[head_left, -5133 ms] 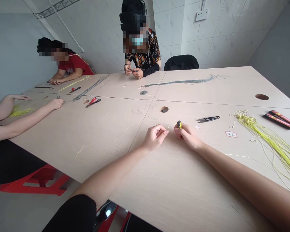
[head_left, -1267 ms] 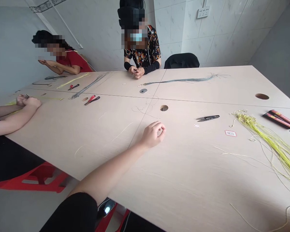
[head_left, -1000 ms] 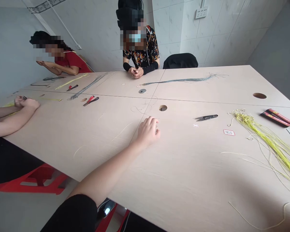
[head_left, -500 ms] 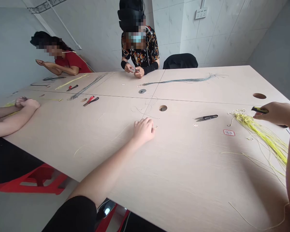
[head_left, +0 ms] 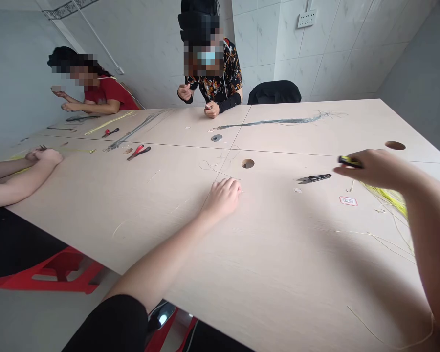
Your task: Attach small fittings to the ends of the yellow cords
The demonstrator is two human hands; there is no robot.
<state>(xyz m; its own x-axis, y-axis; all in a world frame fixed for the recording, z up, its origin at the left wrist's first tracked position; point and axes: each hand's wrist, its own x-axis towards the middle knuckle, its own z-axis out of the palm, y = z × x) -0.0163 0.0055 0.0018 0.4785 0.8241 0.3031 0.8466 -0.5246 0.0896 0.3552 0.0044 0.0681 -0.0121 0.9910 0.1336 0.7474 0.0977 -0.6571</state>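
Your left hand (head_left: pixel 223 198) rests palm down on the pale wood-grain table (head_left: pixel 278 259), its fingers loosely curled. From this angle you cannot tell whether it has hold of anything, because the fingers hide whatever might be under them.

Your right hand (head_left: pixel 374 168) is out to the right, blurred, and pinches a small yellow-and-black object (head_left: pixel 348 161) between thumb and fingers. The blur and your grip hide its shape, so you cannot tell exactly what it is. It sits above and just left of a bundle of yellow cord (head_left: pixel 390 198), most of which your right forearm blocks.

Just beside your fingers, a pair of black thread snips (head_left: pixel 314 178) lies on the table, with a small red-edged paper label (head_left: pixel 348 201) nearby. Loose pale cord (head_left: pixel 374 335) trails near the table's edge, partly cut off by the frame.

Farther out are a round hole (head_left: pixel 248 164) in the tabletop, red-handled pliers (head_left: pixel 138 152) and a long grey strand bundle (head_left: pixel 278 120). Across the table, a co-worker in a patterned shirt (head_left: pixel 214 83) has one hand raised and the other on the table edge. Another co-worker's forearms (head_left: pixel 22 181) reach in from the left, and their hands are too small to read.
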